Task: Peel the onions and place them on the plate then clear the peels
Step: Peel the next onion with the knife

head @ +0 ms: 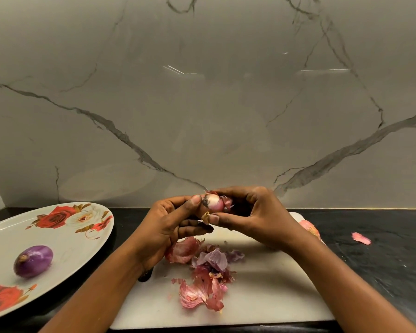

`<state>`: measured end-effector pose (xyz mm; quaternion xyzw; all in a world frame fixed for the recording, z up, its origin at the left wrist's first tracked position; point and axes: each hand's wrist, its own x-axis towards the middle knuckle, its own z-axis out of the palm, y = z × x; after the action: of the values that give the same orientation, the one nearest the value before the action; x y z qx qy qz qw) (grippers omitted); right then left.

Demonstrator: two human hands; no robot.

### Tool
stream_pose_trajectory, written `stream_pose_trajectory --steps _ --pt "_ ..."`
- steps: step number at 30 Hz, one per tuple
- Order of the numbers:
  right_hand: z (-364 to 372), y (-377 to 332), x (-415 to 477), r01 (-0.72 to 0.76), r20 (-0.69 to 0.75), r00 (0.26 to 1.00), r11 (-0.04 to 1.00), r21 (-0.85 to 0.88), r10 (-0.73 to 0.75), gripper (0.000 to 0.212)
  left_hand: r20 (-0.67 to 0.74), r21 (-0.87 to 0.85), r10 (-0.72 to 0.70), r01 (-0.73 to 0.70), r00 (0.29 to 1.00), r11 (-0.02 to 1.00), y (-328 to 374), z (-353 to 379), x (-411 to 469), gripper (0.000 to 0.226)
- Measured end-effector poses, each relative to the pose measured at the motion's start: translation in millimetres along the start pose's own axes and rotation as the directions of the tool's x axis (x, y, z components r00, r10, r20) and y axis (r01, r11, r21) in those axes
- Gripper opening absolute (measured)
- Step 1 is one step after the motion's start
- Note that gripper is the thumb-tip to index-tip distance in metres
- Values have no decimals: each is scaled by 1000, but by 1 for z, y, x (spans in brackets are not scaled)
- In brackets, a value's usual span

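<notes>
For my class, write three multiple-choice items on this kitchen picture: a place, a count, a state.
1. Where does the peeled purple onion lie? A in a bowl; B on the flowered plate; C in a sink.
2. How many onions show on that plate? A one; B three; C five.
3. What are the left hand and right hand doing? A both gripping a part-peeled onion; B lying flat; C hanging empty.
1 B: it rests on the plate. 2 A: only the purple one is there. 3 A: both hands' fingers curl round it.
</notes>
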<state>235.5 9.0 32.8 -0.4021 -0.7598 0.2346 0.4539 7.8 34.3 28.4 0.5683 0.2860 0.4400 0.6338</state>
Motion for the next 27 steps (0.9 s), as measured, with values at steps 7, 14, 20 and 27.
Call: stream_pose_trajectory --steps 7,14,20,27 --pt "4 3 2 0 -6 1000 1000 -22 0 41 68 87 -47 41 997 995 1 3 -3 40" --pt "7 8 2 40 1 999 997 -63 -40 36 86 60 -37 31 996 998 1 2 -3 40" --pt "8 6 2 120 -53 990 982 -144 -129 31 100 -15 -38 39 994 999 0 0 -1 44" --pt "7 7 2 92 -128 987 993 -80 -101 30 107 -22 -46 49 993 999 -1 -1 0 57"
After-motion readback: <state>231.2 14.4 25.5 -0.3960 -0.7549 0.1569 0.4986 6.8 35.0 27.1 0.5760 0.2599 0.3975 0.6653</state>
